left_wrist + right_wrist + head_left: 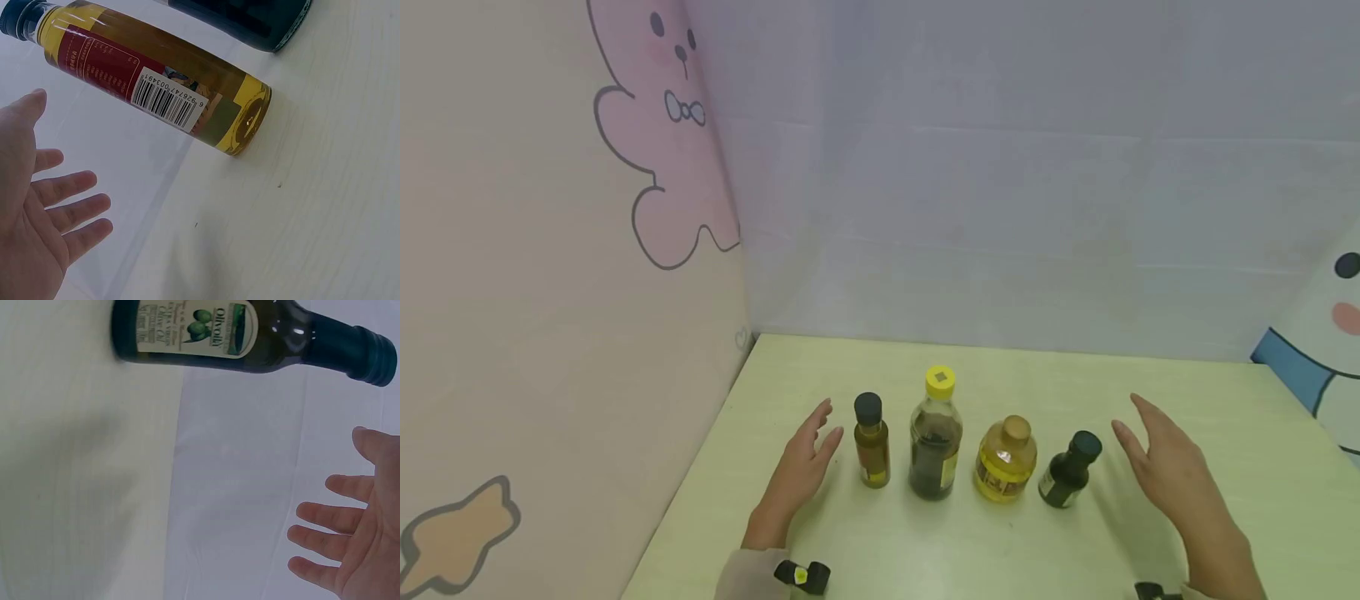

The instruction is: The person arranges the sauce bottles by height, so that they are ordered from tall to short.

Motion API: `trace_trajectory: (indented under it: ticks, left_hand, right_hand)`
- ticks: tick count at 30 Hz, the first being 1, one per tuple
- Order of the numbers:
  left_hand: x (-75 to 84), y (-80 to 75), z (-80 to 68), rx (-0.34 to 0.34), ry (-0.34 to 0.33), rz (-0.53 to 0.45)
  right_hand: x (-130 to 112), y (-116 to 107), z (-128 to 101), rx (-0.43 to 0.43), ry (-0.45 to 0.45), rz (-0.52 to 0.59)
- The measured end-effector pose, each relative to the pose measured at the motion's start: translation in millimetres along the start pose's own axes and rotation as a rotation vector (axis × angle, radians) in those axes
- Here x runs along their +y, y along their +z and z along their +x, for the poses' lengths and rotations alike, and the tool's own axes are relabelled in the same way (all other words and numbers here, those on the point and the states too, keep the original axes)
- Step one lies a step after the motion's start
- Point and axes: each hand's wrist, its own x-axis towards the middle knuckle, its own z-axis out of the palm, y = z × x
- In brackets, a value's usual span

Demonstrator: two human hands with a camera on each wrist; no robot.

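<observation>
Four bottles would exceed the count, so several bottles stand in a row on the table. Leftmost is a slim oil bottle (873, 454) with a black cap and, in the left wrist view, a red label with a barcode. Beside it rises a taller dark bottle (936, 446) with a yellow cap. A squat yellow oil bottle (1006, 462) follows, then a small dark green olive oil bottle (200, 328) at the right end. My left hand (801, 462) is spread just left of the slim bottle, apart from it. My right hand (1176, 471) hovers right of the olive oil bottle, holding nothing.
The pale table (925, 558) meets a white sheet wall (1000, 208) at its back edge. Along the left side stands a wall (550, 333) with cartoon drawings. A blue and white cartoon figure (1330, 367) is at the far right.
</observation>
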Motion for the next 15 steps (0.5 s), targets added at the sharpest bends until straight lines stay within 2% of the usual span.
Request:
trace_trajectory:
  ticks: [7,15]
  left_hand:
    - [-0.7,2.7,-0.4,0.014,0.083,-0.096]
    - [2.9,4.1,-1.2,-0.019,0.142,-0.213]
  right_hand:
    - [-14,-10,-1,-0.004,0.002,0.021]
    - [-29,-17,0,-0.004,-0.015,0.068]
